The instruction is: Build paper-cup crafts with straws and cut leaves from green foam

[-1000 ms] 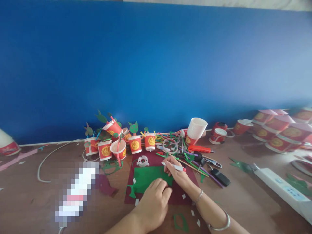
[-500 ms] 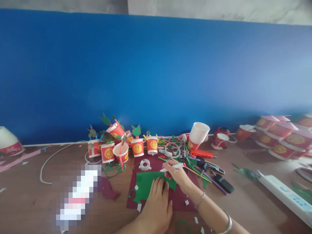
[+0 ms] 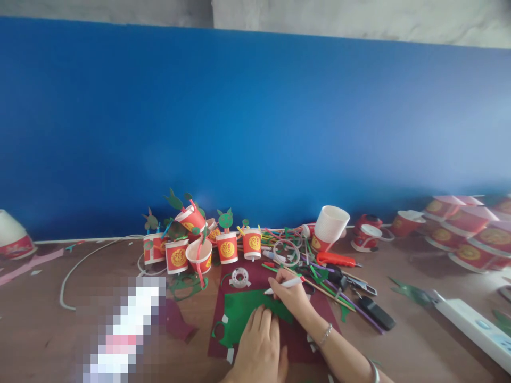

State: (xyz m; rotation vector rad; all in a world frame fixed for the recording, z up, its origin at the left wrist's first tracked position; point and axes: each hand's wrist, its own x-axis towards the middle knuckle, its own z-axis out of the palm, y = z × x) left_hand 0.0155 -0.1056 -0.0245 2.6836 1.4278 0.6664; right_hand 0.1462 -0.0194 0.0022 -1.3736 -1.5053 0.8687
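Note:
My right hand (image 3: pixel 290 293) grips a white marker (image 3: pixel 284 285) with a red end, its tip at the upper edge of a green paper sheet (image 3: pixel 239 308). My left hand (image 3: pixel 259 340) lies flat on that sheet with fingers stretched out, pressing it down. The green sheet has a round hole and ragged cuts at its lower left. Beneath it is a dark red paper sheet (image 3: pixel 217 343). A small tape roll (image 3: pixel 240 277) rests on the red sheet just above the green one.
Red paper cups (image 3: pixel 229 248) with green cutouts stand behind the sheets. A stack of white cups (image 3: pixel 330 226), an orange-handled tool (image 3: pixel 337 260), straws and a black key fob (image 3: pixel 377 313) lie right of centre. A power strip (image 3: pixel 475 324) is at the right, and stacked cups (image 3: pixel 475 247) behind it.
The view has shifted slightly, so the things sit a little lower. My right hand's marker now has its tip down at the green sheet's upper edge. The left hand stays on the sheet.

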